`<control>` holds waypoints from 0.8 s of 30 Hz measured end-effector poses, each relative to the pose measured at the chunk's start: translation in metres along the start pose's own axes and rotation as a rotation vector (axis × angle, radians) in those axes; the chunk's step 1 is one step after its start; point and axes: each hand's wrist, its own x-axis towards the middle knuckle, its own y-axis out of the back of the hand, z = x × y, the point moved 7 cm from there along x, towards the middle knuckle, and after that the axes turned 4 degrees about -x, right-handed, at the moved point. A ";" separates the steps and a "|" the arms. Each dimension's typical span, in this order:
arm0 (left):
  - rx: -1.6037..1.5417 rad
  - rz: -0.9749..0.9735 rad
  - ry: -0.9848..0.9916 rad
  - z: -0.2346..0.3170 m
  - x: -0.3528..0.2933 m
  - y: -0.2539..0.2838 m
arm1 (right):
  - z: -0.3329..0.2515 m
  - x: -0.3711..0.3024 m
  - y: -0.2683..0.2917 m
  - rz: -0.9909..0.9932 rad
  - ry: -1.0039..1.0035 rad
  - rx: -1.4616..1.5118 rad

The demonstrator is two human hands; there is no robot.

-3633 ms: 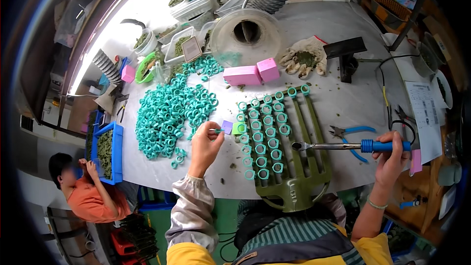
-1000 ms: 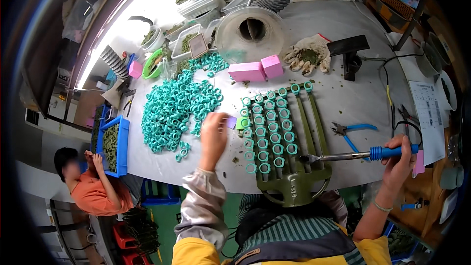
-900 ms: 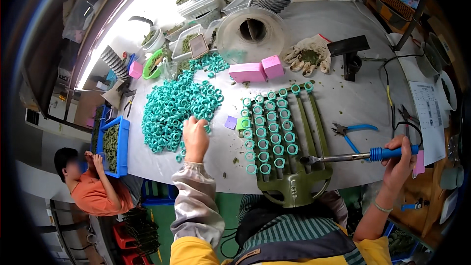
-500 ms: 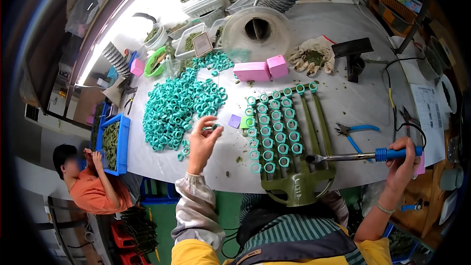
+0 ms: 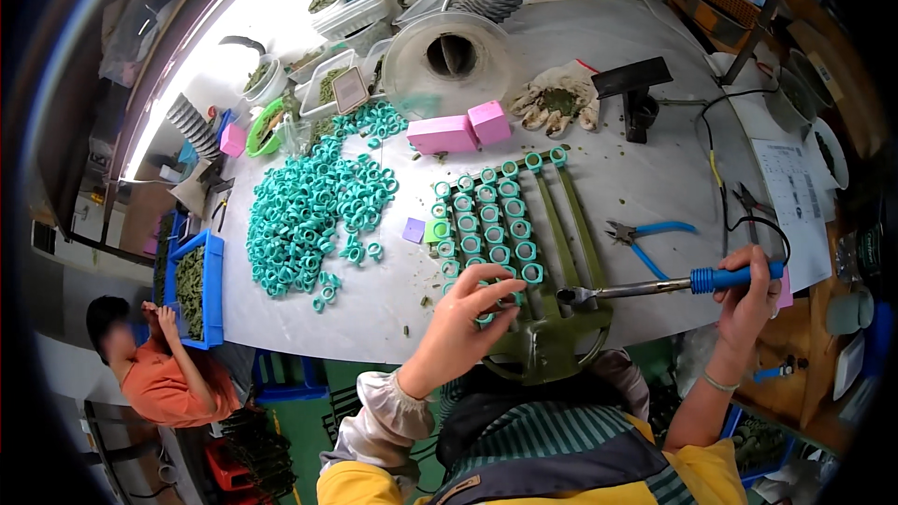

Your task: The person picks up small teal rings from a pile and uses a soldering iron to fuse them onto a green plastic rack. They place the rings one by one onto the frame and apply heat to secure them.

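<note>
Where the white table [image 5: 309, 318] meets its left edge, a blue rectangular plastic tray of green pieces [image 5: 194, 285] is seen, and beyond it a person in an orange top [image 5: 154, 369] is partly cut off by the dark rim. Next, a wide heap of teal plastic rings [image 5: 318, 210] is spread out, with bare tabletop left below it. Further right, the left hand [image 5: 466, 318] is held over the near end of the olive-green pronged metal rack [image 5: 528, 262]; its fingertips are pinched at a teal ring [image 5: 486, 316], though the grip itself is hard to make out. Two pink rectangular blocks [image 5: 458, 129] are laid above the rack. At the right, the blue-handled soldering iron [image 5: 673, 285] is gripped firmly in the right hand [image 5: 748, 304], its tip resting at the rack's base. A white printed paper sheet [image 5: 790, 206] is bent by the rim.
</note>
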 end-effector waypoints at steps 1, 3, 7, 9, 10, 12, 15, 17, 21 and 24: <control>0.028 -0.028 -0.037 0.004 0.001 -0.008 | 0.001 -0.001 -0.001 -0.012 -0.002 0.007; 0.041 -0.056 -0.039 0.000 0.002 -0.021 | 0.004 -0.003 -0.004 -0.018 -0.022 0.014; 0.232 -0.031 -0.204 0.002 0.005 -0.037 | 0.017 -0.008 -0.013 -0.064 -0.067 0.071; 0.274 -0.038 -0.236 0.000 0.006 -0.042 | 0.021 -0.010 -0.021 -0.100 -0.073 0.098; 0.273 -0.040 -0.236 0.000 0.006 -0.043 | 0.022 -0.010 -0.025 -0.121 -0.085 0.103; 0.301 -0.051 -0.240 0.000 0.006 -0.041 | 0.022 -0.009 -0.023 -0.115 -0.079 0.099; 0.307 -0.069 -0.244 0.001 0.006 -0.041 | 0.020 -0.004 -0.009 -0.063 -0.092 0.078; 0.297 -0.058 -0.266 0.001 0.005 -0.040 | 0.009 0.001 -0.002 -0.078 -0.047 0.075; 0.057 0.021 -0.114 -0.021 0.016 -0.003 | 0.007 0.008 0.009 -0.041 -0.046 0.040; 0.422 0.320 0.054 -0.089 0.007 0.092 | 0.002 0.009 0.012 -0.031 -0.015 0.036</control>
